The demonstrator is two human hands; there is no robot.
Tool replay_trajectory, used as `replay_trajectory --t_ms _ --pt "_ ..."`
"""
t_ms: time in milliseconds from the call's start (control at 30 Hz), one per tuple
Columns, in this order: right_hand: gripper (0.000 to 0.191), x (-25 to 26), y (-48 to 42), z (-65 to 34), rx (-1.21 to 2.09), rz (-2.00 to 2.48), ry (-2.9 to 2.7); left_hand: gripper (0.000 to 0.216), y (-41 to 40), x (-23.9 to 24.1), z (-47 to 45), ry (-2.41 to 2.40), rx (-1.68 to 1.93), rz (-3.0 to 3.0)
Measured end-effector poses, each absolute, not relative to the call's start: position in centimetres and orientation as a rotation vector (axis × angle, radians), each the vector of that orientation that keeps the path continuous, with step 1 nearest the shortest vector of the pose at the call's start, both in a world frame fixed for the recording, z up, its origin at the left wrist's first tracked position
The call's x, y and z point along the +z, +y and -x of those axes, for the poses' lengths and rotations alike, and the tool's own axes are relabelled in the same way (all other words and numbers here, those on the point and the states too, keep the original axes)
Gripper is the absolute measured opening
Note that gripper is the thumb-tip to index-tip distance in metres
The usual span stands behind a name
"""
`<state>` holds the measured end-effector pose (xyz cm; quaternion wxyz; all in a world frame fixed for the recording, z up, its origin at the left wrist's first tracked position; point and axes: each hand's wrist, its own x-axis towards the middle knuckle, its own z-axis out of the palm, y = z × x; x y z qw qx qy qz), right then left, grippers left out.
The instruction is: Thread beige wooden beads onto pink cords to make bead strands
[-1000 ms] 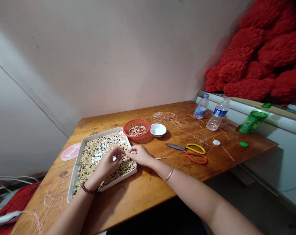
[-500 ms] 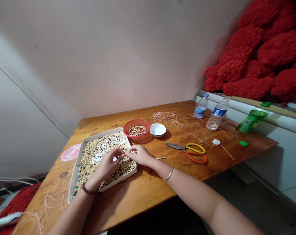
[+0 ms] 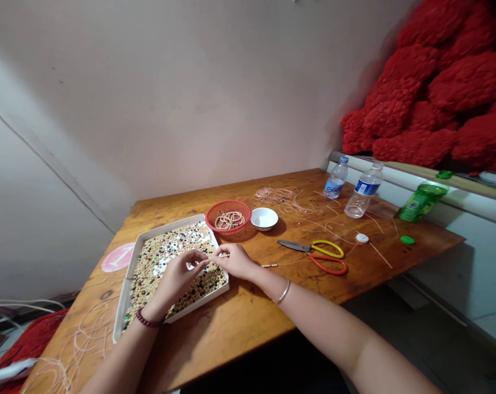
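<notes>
Over the right part of a white tray (image 3: 127, 306) of small beads (image 3: 149, 260), my two hands meet at the fingertips. My left hand (image 3: 182, 276) pinches thumb and forefinger together; what lies between them is too small to make out. My right hand (image 3: 235, 260) is closed in a pinch on a thin cord, with a few beads showing by its fingers. A beaded stretch of cord (image 3: 269, 265) lies on the table beside my right wrist, its thin tail running toward the scissors. The beads are mostly cream, with black, white and some green ones.
Behind the tray stand a red basket (image 3: 228, 205) with beaded strings and a white bowl (image 3: 264, 219). Scissors (image 3: 309, 249) lie to the right, near plastic bottles (image 3: 360, 194) and a white cap (image 3: 362, 238). Loose cords (image 3: 278, 197) lie at the back, more cords (image 3: 89, 328) front left.
Both hands keep their pinched pose over the tray, with the fingertips barely shifted. The view has moved very slightly.
</notes>
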<state>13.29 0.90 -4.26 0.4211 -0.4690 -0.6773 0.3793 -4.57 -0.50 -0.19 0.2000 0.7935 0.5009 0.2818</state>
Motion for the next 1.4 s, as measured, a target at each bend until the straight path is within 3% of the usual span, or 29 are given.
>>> replay_trajectory --t_ms 867,1400 --pt "0.019 -4.56 0.88 -13.03 0.973 1.179 -1.711 0.014 -0.89 -0.17 4.57 1.329 0.84 -2.251" --pt "0.017 -4.96 1.29 -13.12 1.016 1.151 -1.664 0.017 -0.91 -0.45 4.46 1.284 0.899 -2.142"
